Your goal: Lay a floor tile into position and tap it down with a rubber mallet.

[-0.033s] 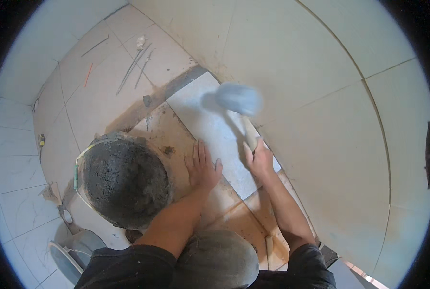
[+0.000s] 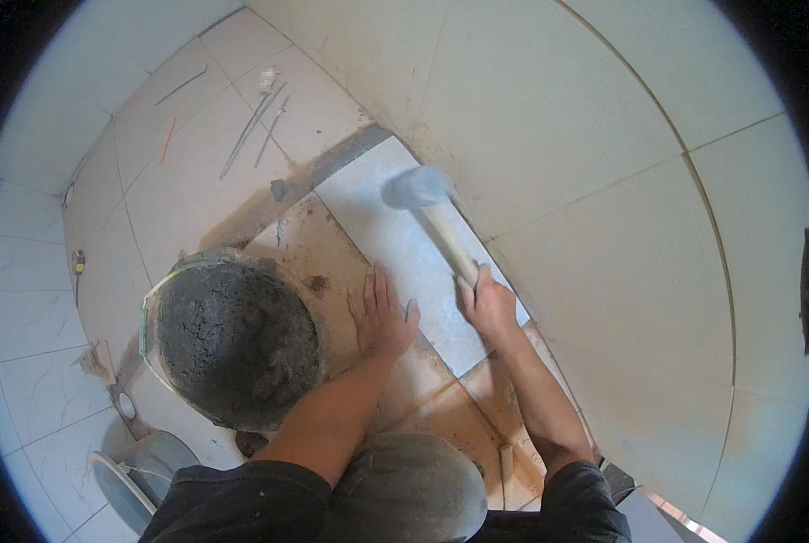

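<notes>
My right hand is closed round the pale handle of a mallet. The mallet's grey head, slightly blurred, is at the upper part of a light floor tile; whether it touches the surface I cannot tell. This long tile lies along the foot of the wall. My left hand rests flat with fingers spread on the dusty floor beside the tile's left edge, its thumb toward the tile. Left of that hand stands a round bucket filled with dark grey mortar.
Thin rods lie on the far floor tiles, near an orange strip. A tape measure is by the left wall. At lower left a grey bucket lies tipped. The tiled wall rises close on the right.
The mallet head has swung down and to the left, from near the wall onto or close above the tile. My left hand stays in place.
</notes>
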Motion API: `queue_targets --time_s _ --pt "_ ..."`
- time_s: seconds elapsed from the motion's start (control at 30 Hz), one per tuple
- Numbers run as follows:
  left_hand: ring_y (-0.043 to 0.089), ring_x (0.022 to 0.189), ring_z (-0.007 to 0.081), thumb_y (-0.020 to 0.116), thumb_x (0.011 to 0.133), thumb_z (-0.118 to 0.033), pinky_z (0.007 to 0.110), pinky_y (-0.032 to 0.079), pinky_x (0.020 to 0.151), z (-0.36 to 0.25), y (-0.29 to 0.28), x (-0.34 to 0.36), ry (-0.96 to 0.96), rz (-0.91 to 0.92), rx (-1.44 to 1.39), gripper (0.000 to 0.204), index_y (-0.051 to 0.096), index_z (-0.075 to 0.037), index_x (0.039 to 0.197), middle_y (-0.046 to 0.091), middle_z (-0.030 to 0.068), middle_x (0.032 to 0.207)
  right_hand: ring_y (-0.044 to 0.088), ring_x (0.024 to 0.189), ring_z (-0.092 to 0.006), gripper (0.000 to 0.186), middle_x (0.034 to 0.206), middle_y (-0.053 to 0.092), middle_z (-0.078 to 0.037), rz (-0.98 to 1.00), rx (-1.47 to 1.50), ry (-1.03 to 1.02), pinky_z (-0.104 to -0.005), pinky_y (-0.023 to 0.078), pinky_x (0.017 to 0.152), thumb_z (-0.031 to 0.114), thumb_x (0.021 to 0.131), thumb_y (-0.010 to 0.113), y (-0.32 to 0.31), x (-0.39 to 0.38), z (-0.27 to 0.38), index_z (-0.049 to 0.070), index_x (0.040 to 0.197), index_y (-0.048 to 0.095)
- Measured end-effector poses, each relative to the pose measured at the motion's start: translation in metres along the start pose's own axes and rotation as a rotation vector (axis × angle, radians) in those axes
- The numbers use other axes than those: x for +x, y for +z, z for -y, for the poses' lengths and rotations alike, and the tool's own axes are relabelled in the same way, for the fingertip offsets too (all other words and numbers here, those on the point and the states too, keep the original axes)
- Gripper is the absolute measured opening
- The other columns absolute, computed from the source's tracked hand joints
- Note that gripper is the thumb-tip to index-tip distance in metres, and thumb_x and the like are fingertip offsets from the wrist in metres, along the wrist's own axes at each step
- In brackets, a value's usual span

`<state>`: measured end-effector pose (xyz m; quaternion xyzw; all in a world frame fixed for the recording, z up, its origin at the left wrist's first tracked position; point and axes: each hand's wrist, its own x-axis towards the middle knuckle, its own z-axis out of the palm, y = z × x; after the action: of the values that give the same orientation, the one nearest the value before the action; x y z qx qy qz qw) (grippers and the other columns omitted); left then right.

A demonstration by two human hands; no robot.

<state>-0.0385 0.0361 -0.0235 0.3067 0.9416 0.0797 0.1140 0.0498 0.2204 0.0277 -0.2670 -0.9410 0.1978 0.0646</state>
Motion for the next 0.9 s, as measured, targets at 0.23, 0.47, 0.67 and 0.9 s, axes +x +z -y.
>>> queue_targets --time_s 0.23,0.47,0.67,0.9 --pt "0.013 0.154 0.0263 0.044 0.097 -0.049 0.062 0.015 0.118 0.007 0.0 -0.005 -0.002 -0.05 0.035 0.081 0.02 -0.002 0.158 0.011 0.0113 0.168 0.06 0.053 -0.0306 0.025 0.066 0.061 -0.016 -0.361 0.581 -0.092 -0.0419 0.049 0.054 0.022 0.098 0.063 -0.039 0.022 0.061 0.001 0.108 0.052" --pt "0.011 0.155 0.0264 0.046 0.097 -0.048 0.061 0.012 0.119 0.003 0.002 -0.004 0.007 -0.045 -0.013 0.081 0.02 -0.001 0.158 0.011 0.0127 0.168 0.068 0.068 -0.0411 0.027 0.076 0.067 -0.024 0.12 -0.017 0.038 -0.0451 0.051 0.058 0.02 0.096 0.062 0.0 0.021 0.028 0.0 0.108 0.05" --pt "0.012 0.154 0.0267 0.045 0.097 -0.048 0.062 0.01 0.119 0.006 -0.003 -0.005 -0.001 -0.047 -0.016 0.081 0.021 0.0 0.157 0.013 0.0135 0.167 0.068 0.069 -0.0441 0.028 0.076 0.065 -0.027 -0.281 0.607 -0.061 -0.053 0.051 0.06 0.02 0.094 0.062 -0.024 0.037 0.077 0.001 0.109 0.048" --pt "0.013 0.154 0.0269 0.047 0.096 -0.048 0.061 0.01 0.12 0.0 -0.002 -0.003 0.019 -0.06 -0.023 0.08 0.024 0.0 0.156 0.014 0.0134 0.167 0.068 0.068 -0.0434 0.03 0.077 0.067 -0.026 0.041 0.063 0.001 -0.0533 0.052 0.06 0.022 0.095 0.062 0.01 0.033 0.035 0.002 0.114 0.049"
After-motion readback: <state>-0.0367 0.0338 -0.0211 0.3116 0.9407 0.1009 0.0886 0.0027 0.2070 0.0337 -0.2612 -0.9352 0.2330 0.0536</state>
